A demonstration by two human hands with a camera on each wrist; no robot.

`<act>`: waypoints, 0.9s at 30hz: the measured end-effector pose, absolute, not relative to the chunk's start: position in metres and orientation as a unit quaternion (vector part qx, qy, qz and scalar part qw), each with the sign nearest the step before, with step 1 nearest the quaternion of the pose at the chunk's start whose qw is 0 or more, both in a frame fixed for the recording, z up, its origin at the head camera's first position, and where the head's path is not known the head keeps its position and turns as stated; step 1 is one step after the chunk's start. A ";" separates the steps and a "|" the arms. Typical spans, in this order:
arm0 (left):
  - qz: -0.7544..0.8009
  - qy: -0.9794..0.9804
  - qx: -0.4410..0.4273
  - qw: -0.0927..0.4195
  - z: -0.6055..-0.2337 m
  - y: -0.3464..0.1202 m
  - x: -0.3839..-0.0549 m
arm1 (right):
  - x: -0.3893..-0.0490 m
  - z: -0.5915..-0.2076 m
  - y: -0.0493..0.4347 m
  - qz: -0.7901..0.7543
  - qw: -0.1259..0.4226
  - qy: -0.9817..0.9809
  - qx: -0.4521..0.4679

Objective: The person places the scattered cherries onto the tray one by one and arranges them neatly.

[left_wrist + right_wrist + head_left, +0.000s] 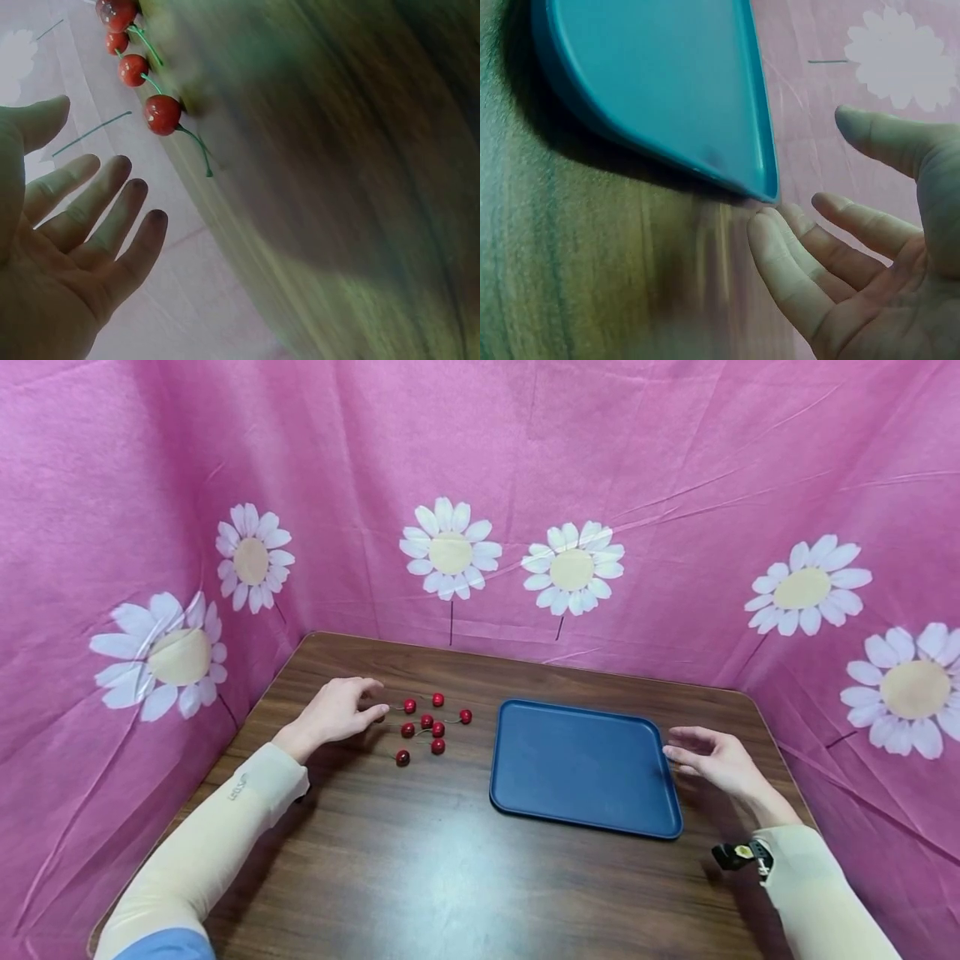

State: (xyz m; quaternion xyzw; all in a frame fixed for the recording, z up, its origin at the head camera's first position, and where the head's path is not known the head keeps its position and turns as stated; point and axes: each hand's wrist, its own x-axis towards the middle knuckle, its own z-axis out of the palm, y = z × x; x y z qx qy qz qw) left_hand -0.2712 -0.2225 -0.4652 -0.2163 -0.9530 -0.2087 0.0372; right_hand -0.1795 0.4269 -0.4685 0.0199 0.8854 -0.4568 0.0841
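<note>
Eight glossy, round, red cherries (426,721) with thin green stems (199,142) (a ninth may be part-hidden by the left hand (337,710)) lie loosely clustered, about 11 o'clock from the centre of the brown wood-grain bench (360,843). Flat, dark-blue, rectangular tray (581,764) with rounded corners and low raised rim: 2 o'clock.

Hands well apart, neither holding anything. Left: at the cluster's 9 o'clock, fingers loosely spread. Right hand (723,768): at the tray's 3 o'clock edge, fingers extended, tips just beside the rim; cannot tell whether they touch.

Handling, estimated: cherries light, probably artificial given the uniform shine; firmness not shown. Smooth skins likely slippery, prone to roll. Best hold: thumb and forefinger on opposite sides of the round body; stems may bend or pull loose. Outermost pieces, cluster's 3 and 7 o'clock, allow most finger room. Tray looks stiff, fairly light, possibly plastic; rim at 3 and 9 o'clock should give best purchase.
</note>
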 end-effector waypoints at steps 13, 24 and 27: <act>-0.269 -0.942 -0.201 -0.008 -0.474 -0.238 -0.276 | -0.174 -0.487 0.442 -0.545 0.135 0.826 0.052; -0.236 -0.948 -0.216 -0.006 -0.488 -0.246 -0.282 | -0.173 -0.489 0.436 -0.528 0.152 0.833 0.064; -0.229 -0.949 -0.215 -0.010 -0.490 -0.247 -0.284 | -0.174 -0.491 0.438 -0.525 0.154 0.834 0.063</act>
